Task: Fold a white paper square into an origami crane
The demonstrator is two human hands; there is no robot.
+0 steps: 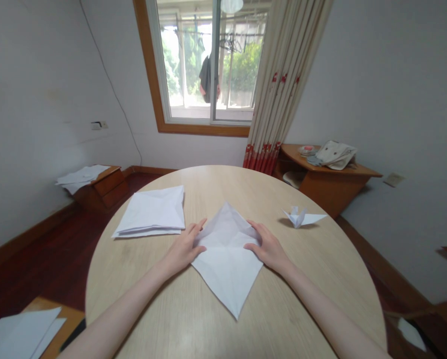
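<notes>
A creased white sheet of paper (227, 264) lies on the round table, turned so that one corner points toward me. Its far part rises a little and looks shaded. My left hand (188, 246) grips the left edge, thumb on top and fingers at the outer side. On the opposite edge, my right hand (270, 247) holds the paper the same way, thumb over it. The fingers under or behind the edges are partly hidden. To the right of my right hand stands a folded paper crane (302, 218).
A stack of white paper (152, 212) lies on the table (163, 319) at the left. More sheets (25, 331) are on a seat at lower left. Behind are a small cabinet (107, 187), a corner desk (332, 182) with a cloth bag (335, 153), and a curtain (279, 85).
</notes>
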